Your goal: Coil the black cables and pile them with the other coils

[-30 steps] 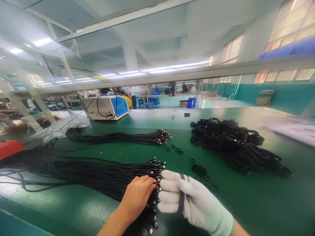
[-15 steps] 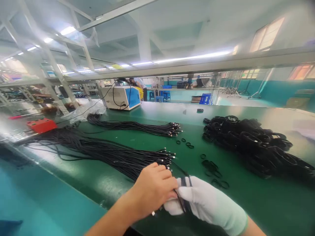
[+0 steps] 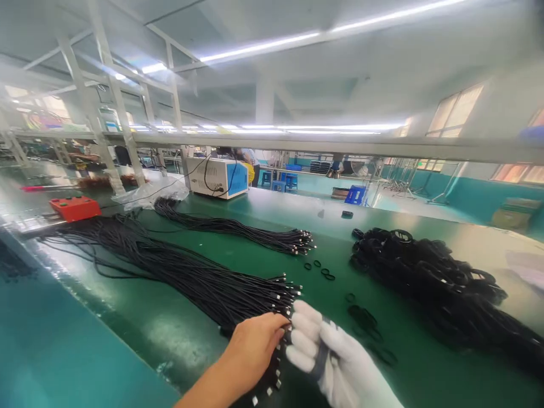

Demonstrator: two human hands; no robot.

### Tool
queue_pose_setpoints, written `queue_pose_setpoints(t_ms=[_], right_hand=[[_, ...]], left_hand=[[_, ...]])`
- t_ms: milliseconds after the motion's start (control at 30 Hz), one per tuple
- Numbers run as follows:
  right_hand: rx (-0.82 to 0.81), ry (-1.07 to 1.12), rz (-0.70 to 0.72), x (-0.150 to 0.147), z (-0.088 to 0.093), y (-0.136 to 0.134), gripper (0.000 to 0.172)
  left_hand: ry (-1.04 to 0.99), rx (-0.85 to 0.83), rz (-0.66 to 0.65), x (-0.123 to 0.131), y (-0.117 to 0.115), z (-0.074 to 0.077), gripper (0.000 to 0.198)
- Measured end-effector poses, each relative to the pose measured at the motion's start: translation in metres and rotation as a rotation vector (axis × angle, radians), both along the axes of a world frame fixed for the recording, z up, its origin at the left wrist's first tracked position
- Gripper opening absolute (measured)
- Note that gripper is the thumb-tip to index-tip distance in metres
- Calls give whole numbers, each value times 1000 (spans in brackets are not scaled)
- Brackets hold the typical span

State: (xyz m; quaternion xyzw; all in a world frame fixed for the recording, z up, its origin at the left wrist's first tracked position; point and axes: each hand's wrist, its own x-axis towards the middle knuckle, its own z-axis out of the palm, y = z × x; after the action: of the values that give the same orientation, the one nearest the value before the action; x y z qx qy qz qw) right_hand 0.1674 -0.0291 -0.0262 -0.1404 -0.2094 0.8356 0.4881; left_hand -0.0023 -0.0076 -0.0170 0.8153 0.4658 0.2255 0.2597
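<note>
My left hand [image 3: 255, 345], bare, is closed in a pinch beside the gloved fingertips. A bit of black cable shows at its fingertips, partly hidden. My right hand [image 3: 334, 354], in a white glove, has its fingers curled with dark loops of a coiled cable [image 3: 321, 358] round them. Just left of both hands lies a large bundle of black cables [image 3: 204, 283] with metal connector ends. More connector ends show below my left hand. To the right of the glove are loose black rings [image 3: 363, 320], blurred.
A second cable bundle [image 3: 238, 226] lies farther back on the green table [image 3: 170, 351]. A heap of coiled black cables [image 3: 425, 272] fills the right side. A white and blue machine [image 3: 219, 177] stands behind, a red box [image 3: 75, 208] at left. A metal shelf beam [image 3: 297, 143] crosses above.
The gloved hand has turned and its curled fingers now show more. My left hand has moved slightly down from it. The camera view has tilted up.
</note>
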Motion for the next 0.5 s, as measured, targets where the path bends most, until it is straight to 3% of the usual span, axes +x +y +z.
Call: queue_pose_setpoints(t_ms=[100, 200, 400, 500], right_hand=[[-65, -60, -196, 14, 2, 9, 41], [-73, -102, -260, 22, -1, 16, 35], [-29, -210, -289, 20, -8, 16, 36], [-5, -290, -226, 14, -10, 13, 34]], left_hand=[[251, 47, 146, 7, -15, -4, 26], [412, 116, 166, 20, -29, -8, 25], [347, 458, 14, 32, -35, -20, 13], [304, 671, -118, 24, -25, -14, 14]])
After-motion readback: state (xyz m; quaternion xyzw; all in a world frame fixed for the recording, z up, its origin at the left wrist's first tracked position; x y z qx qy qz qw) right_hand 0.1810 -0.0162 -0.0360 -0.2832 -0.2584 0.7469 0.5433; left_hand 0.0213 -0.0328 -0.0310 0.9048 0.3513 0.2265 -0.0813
